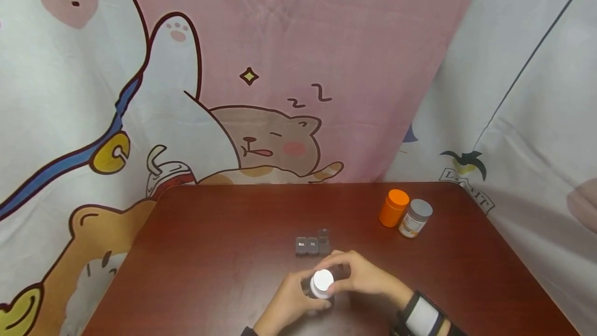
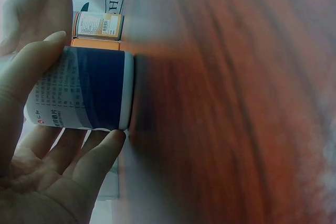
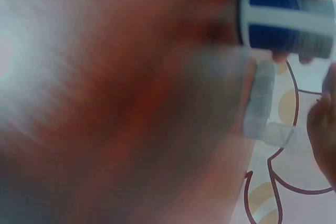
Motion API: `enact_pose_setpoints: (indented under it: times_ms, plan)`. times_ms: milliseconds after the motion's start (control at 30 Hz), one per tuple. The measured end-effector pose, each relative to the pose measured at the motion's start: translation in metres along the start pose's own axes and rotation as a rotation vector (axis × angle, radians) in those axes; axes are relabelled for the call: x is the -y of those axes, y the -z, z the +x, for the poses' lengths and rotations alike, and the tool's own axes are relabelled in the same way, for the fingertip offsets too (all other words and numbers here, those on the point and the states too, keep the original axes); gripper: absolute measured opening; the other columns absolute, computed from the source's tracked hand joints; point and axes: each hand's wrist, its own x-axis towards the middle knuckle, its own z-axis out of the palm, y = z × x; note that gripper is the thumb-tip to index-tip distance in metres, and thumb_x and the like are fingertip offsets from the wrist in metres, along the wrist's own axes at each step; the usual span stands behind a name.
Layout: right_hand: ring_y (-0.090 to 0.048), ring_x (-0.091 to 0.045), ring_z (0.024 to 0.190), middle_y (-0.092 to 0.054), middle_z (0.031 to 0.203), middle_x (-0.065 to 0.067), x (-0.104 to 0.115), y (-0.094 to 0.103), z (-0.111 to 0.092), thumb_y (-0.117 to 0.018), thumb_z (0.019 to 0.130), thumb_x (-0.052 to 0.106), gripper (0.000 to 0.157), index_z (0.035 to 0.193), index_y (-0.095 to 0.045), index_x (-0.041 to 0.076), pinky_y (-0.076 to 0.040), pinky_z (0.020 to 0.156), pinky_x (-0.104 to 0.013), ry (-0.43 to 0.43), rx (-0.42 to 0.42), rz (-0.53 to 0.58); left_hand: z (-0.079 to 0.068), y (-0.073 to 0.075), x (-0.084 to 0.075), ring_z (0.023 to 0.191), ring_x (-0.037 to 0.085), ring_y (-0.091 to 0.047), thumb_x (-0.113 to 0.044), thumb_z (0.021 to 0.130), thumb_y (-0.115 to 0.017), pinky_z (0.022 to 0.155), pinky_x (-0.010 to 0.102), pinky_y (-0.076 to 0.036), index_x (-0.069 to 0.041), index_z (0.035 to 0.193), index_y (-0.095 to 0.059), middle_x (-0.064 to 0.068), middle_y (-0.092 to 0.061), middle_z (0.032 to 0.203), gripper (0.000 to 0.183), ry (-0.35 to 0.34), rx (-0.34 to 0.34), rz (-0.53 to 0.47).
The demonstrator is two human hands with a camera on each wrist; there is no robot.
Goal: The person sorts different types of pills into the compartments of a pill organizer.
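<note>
My left hand (image 1: 295, 294) grips a pill bottle (image 2: 100, 87) with a navy-and-white label, thumb on one side and fingers round the other. The bottle stands upright at the table's near side, its white cap (image 1: 323, 281) facing up. From the right, my right hand (image 1: 361, 275) curves over the cap, thumb at its near edge and fingers at its far edge; the right wrist view shows only part of this hand at the frame's edge. Just beyond the hands lies a grey translucent pill organizer (image 1: 312, 246) with day-lettered lids; its right-end lid (image 3: 280, 135) stands up.
An orange bottle (image 1: 394, 208) and a grey-capped white bottle (image 1: 415, 219) stand side by side at the back right of the dark red-brown table (image 1: 224, 232). A cartoon-printed cloth (image 1: 364, 66) hangs behind the table. A white-faced band (image 1: 422, 317) circles the right wrist.
</note>
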Motion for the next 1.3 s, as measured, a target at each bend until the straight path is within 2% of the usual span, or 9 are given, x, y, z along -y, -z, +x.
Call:
enact_pose_setpoints:
  times_ms: [200, 367, 467, 567, 733, 900, 1100, 1200, 1300]
  plan:
    - [-0.062, -0.014, 0.099, -0.071, 0.107, -0.015, -0.006, 0.009, 0.012, -0.07, 0.08, 0.019, 0.035, 0.114, -0.067, 0.008, -0.057, 0.083, -0.034, 0.085, 0.184, 0.171, -0.001, -0.001, 0.0, 0.086, 0.007, -0.062, -0.035, 0.06, -0.083, 0.077, 0.03, -0.055, -0.007, 0.108, -0.067, 0.007, -0.075, 0.1, 0.058, 0.035, -0.009, 0.015]
    - [-0.061, -0.016, 0.103, -0.069, 0.113, -0.017, -0.005, 0.008, 0.012, -0.068, 0.082, 0.015, 0.039, 0.12, -0.064, 0.007, -0.057, 0.087, -0.035, 0.076, 0.211, 0.241, -0.002, -0.002, 0.0, 0.088, 0.01, -0.062, -0.035, 0.06, -0.083, 0.079, 0.034, -0.056, -0.004, 0.11, -0.066, 0.01, -0.074, 0.102, 0.061, 0.025, -0.01, 0.024]
    - [-0.062, -0.016, 0.096, -0.068, 0.117, -0.018, -0.002, 0.005, 0.005, -0.068, 0.082, 0.014, 0.045, 0.126, -0.059, 0.006, -0.057, 0.082, -0.032, 0.06, 0.106, 0.215, -0.001, -0.002, 0.001, 0.092, 0.012, -0.062, -0.034, 0.06, -0.082, 0.082, 0.038, -0.055, -0.008, 0.111, -0.067, 0.009, -0.074, 0.105, 0.059, 0.019, -0.007, 0.025]
    - [-0.059, -0.018, 0.079, -0.068, 0.116, -0.021, 0.005, -0.004, -0.008, -0.071, 0.08, 0.017, 0.05, 0.126, -0.058, 0.006, -0.056, 0.067, -0.026, -0.022, -0.098, 0.16, -0.001, -0.003, 0.002, 0.094, 0.011, -0.062, -0.032, 0.061, -0.082, 0.085, 0.038, -0.054, -0.013, 0.112, -0.068, 0.005, -0.074, 0.107, 0.056, 0.02, 0.002, 0.016]
    - [-0.053, -0.016, 0.069, -0.071, 0.099, -0.017, 0.028, -0.027, -0.033, -0.076, 0.073, 0.028, 0.051, 0.119, -0.063, 0.01, -0.046, 0.054, -0.021, -0.299, -0.388, 0.075, 0.0, -0.003, 0.003, 0.097, 0.013, -0.063, -0.033, 0.061, -0.083, 0.088, 0.044, -0.054, -0.011, 0.115, -0.067, 0.008, -0.074, 0.11, 0.06, 0.018, 0.001, 0.006]
    - [-0.051, -0.014, 0.07, -0.064, 0.085, -0.006, 0.044, -0.045, -0.039, -0.078, 0.069, 0.034, 0.053, 0.117, -0.065, 0.015, -0.044, 0.055, -0.023, -0.393, -0.473, -0.017, -0.001, 0.0, 0.001, 0.095, 0.01, -0.062, -0.039, 0.062, -0.081, 0.087, 0.041, -0.053, -0.019, 0.114, -0.067, 0.003, -0.074, 0.108, 0.057, 0.006, -0.001, 0.007]
    - [-0.055, -0.012, 0.08, -0.07, 0.101, 0.001, 0.044, -0.053, -0.034, -0.08, 0.064, 0.037, 0.053, 0.113, -0.067, 0.021, -0.051, 0.066, -0.028, -0.373, -0.54, -0.089, 0.001, 0.001, -0.001, 0.099, 0.013, -0.062, -0.041, 0.063, -0.08, 0.088, 0.043, -0.054, -0.014, 0.116, -0.066, 0.007, -0.074, 0.111, 0.061, -0.013, -0.004, 0.019]
    - [-0.057, -0.008, 0.094, -0.07, 0.109, 0.007, 0.039, -0.053, -0.028, -0.08, 0.063, 0.041, 0.053, 0.112, -0.067, 0.025, -0.052, 0.081, -0.036, -0.334, -0.533, -0.137, 0.002, 0.001, 0.0, 0.102, 0.015, -0.062, -0.039, 0.063, -0.08, 0.089, 0.045, -0.054, -0.01, 0.118, -0.065, 0.01, -0.073, 0.113, 0.063, -0.028, -0.011, 0.036]
    - [-0.055, -0.006, 0.096, -0.071, 0.107, 0.008, 0.032, -0.051, -0.022, -0.08, 0.064, 0.038, 0.051, 0.111, -0.067, 0.026, -0.051, 0.081, -0.035, -0.241, -0.516, -0.167, 0.002, 0.001, 0.0, 0.099, 0.014, -0.063, -0.037, 0.064, -0.08, 0.087, 0.044, -0.055, -0.011, 0.118, -0.065, 0.009, -0.074, 0.111, 0.061, -0.038, -0.013, 0.058]
